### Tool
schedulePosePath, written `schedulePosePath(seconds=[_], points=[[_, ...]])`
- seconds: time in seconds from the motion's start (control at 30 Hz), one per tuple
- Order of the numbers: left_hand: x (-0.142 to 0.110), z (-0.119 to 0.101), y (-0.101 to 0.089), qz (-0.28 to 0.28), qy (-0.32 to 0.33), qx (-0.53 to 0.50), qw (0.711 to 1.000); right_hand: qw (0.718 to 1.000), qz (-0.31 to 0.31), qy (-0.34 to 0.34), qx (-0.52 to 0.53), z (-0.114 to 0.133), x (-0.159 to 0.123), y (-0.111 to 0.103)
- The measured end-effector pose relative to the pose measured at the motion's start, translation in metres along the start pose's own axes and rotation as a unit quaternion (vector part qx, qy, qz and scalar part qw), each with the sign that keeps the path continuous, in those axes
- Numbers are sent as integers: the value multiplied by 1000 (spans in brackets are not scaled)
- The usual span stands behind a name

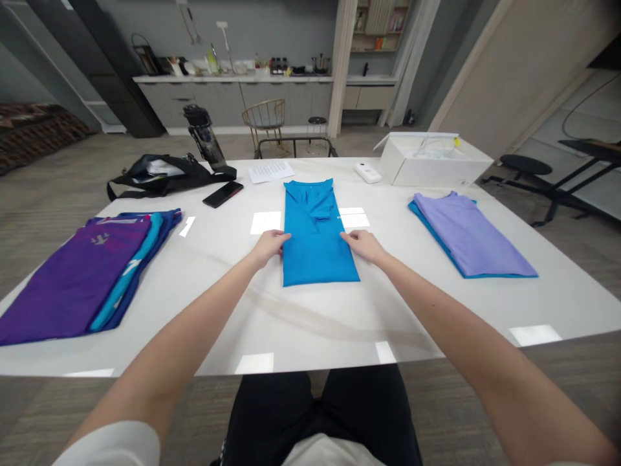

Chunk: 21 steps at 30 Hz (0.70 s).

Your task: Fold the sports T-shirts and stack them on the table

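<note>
A blue shirt (317, 255), folded into a long narrow rectangle, lies in the middle of the white table (388, 310). Its far end shows a bunched, folded-over part. My left hand (270, 247) pinches the left edge of the shirt, thumb on top and fingers beneath. On the opposite edge, my right hand (363, 244) grips the cloth in the same way. To the right lies a folded lavender shirt (473, 233) on top of a blue one. On the left sits a stack of folded garments with a purple shirt (82, 278) uppermost.
Along the back stand a black bag (160, 173), a dark bottle (206, 139), a phone (223, 193), a sheet of paper (270, 171), a small white device (367, 173) and an open white box (431, 165). A chair (266, 116) and kitchen counter (233, 79) are beyond.
</note>
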<state>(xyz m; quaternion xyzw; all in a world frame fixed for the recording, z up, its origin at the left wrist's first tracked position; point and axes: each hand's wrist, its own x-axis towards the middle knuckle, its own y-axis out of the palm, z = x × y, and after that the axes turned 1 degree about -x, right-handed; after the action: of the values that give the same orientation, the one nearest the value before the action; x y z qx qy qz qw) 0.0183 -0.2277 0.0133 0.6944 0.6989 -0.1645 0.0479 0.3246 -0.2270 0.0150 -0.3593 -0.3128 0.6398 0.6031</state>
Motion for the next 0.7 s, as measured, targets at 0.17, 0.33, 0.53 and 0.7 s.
schedulePosePath(seconds=[0.17, 0.33, 0.53, 0.7], points=[[18, 11, 1, -4, 19, 102, 995, 999, 0, 26, -38, -4, 10, 10], [14, 2, -2, -1, 131, 213, 968, 998, -7, -9, 59, -1, 11, 5], [0, -35, -4, -7, 302, 137, 943, 960, -92, -133, 227, 15, 11, -20], [57, -102, 0, -41, 347, 8, 937, 914, -174, -194, 310, 37, 76, -50]])
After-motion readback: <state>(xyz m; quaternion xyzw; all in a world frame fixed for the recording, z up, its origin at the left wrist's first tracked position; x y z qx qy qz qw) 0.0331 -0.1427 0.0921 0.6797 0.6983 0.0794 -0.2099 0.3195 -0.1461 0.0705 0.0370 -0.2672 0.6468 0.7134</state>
